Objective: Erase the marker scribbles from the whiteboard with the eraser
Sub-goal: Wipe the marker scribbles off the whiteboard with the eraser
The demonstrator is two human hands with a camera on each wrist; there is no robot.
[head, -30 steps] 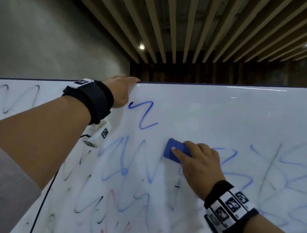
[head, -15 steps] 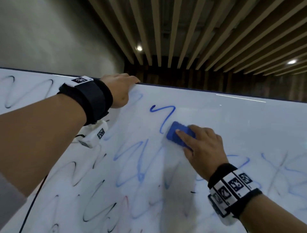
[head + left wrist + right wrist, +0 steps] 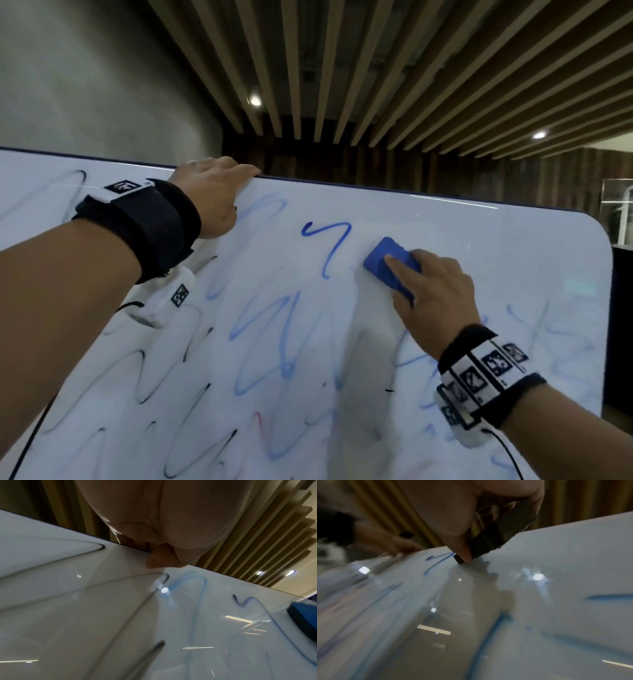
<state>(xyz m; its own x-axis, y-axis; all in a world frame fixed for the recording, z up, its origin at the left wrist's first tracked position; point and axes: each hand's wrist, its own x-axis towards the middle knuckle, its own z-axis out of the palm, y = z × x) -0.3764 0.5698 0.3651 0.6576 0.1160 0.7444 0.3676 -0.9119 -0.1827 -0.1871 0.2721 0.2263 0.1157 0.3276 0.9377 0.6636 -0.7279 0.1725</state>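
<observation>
The whiteboard (image 3: 479, 246) carries blue, black and faint red scribbles. A sharp blue zigzag (image 3: 329, 246) stands near its top edge. Just right of it, my right hand (image 3: 431, 287) holds the blue eraser (image 3: 378, 260) flat against the board, index finger lying along its back. In the right wrist view the eraser (image 3: 496, 536) sits under my right hand's fingers (image 3: 453, 513), its felt on the board. My left hand (image 3: 212, 195) grips the board's top edge, fingers over the rim, thumb (image 3: 161, 558) on the front. The left wrist view catches the eraser (image 3: 305, 616) at far right.
The board's rounded top right corner (image 3: 596, 222) lies right of the eraser. Smeared, half-wiped blue marks (image 3: 274, 342) cover the middle of the board, and black loops (image 3: 137, 377) fill the lower left. A grey wall and a slatted ceiling (image 3: 342, 68) lie beyond.
My right hand slid the eraser up the board toward the top edge, wiping off the lower tail of the blue zigzag. My left hand stayed on the top edge.
</observation>
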